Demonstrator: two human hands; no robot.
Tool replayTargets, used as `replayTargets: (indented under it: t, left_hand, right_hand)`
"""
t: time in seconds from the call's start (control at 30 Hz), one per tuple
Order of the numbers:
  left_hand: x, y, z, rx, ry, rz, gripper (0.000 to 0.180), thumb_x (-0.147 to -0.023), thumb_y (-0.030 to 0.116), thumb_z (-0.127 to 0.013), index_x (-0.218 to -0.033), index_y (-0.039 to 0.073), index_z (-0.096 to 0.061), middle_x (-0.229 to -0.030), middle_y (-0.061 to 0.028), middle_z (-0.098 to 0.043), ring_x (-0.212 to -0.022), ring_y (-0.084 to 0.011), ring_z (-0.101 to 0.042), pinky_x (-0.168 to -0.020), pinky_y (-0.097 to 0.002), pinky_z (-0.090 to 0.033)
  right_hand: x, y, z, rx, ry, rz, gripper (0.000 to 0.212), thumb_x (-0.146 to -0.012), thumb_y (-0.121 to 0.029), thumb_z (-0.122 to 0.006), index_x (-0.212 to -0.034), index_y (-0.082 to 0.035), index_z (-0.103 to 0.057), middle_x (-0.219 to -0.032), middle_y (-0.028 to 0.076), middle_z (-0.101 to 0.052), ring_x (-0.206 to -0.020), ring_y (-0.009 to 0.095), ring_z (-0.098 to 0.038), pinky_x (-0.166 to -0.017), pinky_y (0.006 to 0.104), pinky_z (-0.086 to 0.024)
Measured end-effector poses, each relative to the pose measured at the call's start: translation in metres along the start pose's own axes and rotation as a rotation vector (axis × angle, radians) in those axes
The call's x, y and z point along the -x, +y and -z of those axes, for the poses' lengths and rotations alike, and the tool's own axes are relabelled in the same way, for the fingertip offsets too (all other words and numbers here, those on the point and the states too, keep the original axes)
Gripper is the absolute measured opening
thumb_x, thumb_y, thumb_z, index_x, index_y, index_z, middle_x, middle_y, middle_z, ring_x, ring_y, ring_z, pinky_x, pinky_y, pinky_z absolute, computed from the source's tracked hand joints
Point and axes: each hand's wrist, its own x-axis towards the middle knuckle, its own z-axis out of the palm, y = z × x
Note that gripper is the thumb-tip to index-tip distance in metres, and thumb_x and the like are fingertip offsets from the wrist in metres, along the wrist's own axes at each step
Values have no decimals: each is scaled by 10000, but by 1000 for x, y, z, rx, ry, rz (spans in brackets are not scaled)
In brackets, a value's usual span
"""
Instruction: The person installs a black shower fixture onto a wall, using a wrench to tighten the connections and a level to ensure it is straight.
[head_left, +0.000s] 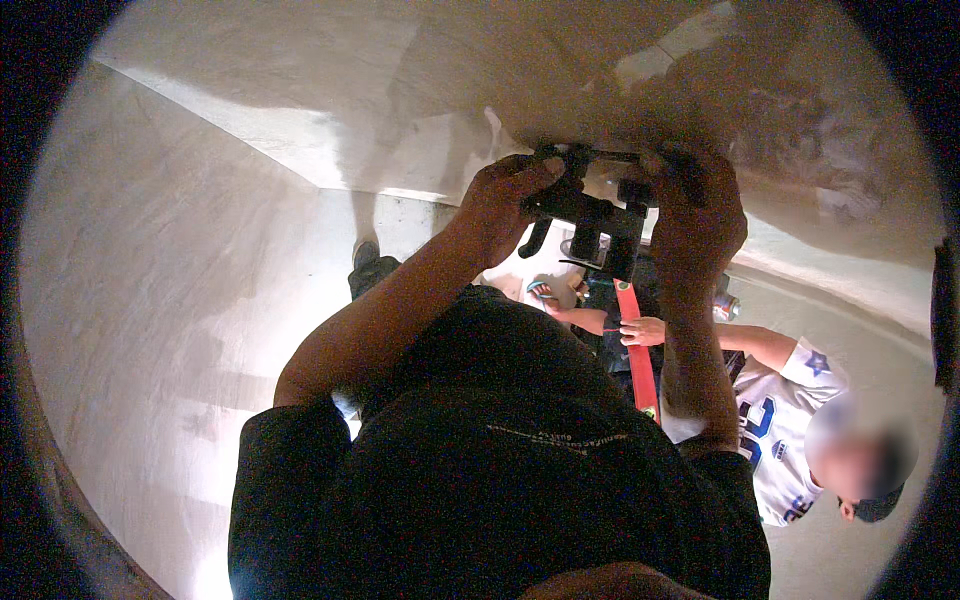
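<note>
Up against the plastered wall I hold a black device with a bracket-like frame and a hooked arm [595, 212]; its exact kind is too dark to tell. My left hand [500, 210] grips its left side, with the thumb pressed on the upper part. On the other side my right hand [703, 215] is closed around its right end, its fingers mostly in shadow. Just below the device, a red spirit level [637, 365] stands out, held by a co-worker's hand [643, 331], not by mine.
A co-worker in a white jersey [790, 420] and dark cap is close by on the right, below my right arm. The plastered wall [420, 100] rises ahead, meeting another wall [150, 230] at the left. Strong light falls from the lower left.
</note>
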Motion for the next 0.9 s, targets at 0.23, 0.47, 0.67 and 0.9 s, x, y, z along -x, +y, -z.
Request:
replayTargets:
  t: [0.23,0.47,0.67,0.9]
  left_hand:
    - [-9,-3,12,242,17,15,392,-893,168,-696,-1165,-49,-515,-1066,-166,-671,-1015,-286,-679,-912,-403,-543]
    - [-4,-4,16,258,12,-9,419,-858,125,-725,-1177,-42,-511,-1075,-171,-666,-998,-290,-681,-924,-411,-544]
    - [-3,1,20,191,-17,-12,359,-871,150,-713,-1150,-14,-559,-1072,-146,-676,-980,-281,-685,-904,-399,-547]
    - [-1,4,24,128,-3,37,341,-939,254,-639,-1108,-39,-601,-977,-135,-681,-975,-211,-672,-856,-353,-540]
  right_hand:
    - [18,15,-21,297,78,106,188,-843,-135,-739,-1014,-62,-709,-954,78,-725,-862,178,-691,-773,309,-544]
    - [8,-18,-17,-88,-138,-157,179,-907,-104,-646,-1074,-56,-690,-958,97,-728,-794,173,-715,-720,304,-556]
    - [-8,-44,-17,51,-294,84,180,-918,-109,-615,-1083,-65,-672,-989,135,-720,-841,266,-719,-752,359,-561]
    - [-29,-60,-1,401,-385,315,166,-886,-105,-643,-1047,-77,-668,-974,167,-692,-873,359,-680,-758,431,-552]
